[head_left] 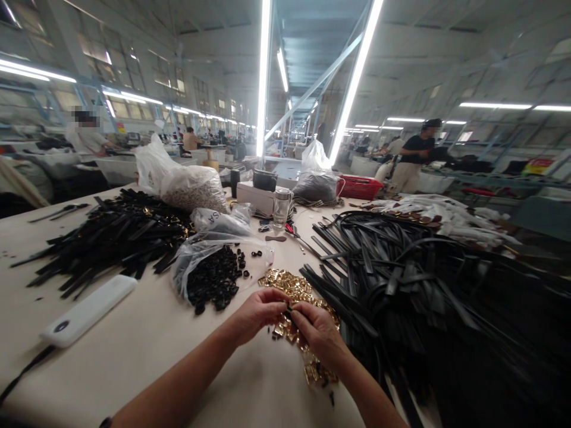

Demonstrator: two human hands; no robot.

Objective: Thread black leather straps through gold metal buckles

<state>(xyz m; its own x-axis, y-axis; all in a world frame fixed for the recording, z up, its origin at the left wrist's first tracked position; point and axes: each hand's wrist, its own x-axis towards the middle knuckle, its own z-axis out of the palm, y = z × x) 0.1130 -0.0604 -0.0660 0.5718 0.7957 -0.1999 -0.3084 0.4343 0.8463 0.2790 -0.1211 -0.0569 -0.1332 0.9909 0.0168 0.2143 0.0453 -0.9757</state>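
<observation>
My left hand and my right hand meet over the table, fingertips pinched together around something small and dark. The fingers cover most of it, so its kind is unclear. Beneath and around them spreads a pile of gold buckles. Left of my left hand, small black loops spill from a clear plastic bag. A thick heap of black straps lies to the right of my right hand.
Black straps with gold buckles lie at left, behind a white corded device. Farther back stand a filled plastic bag, a glass jar and a red basket. People work in the background.
</observation>
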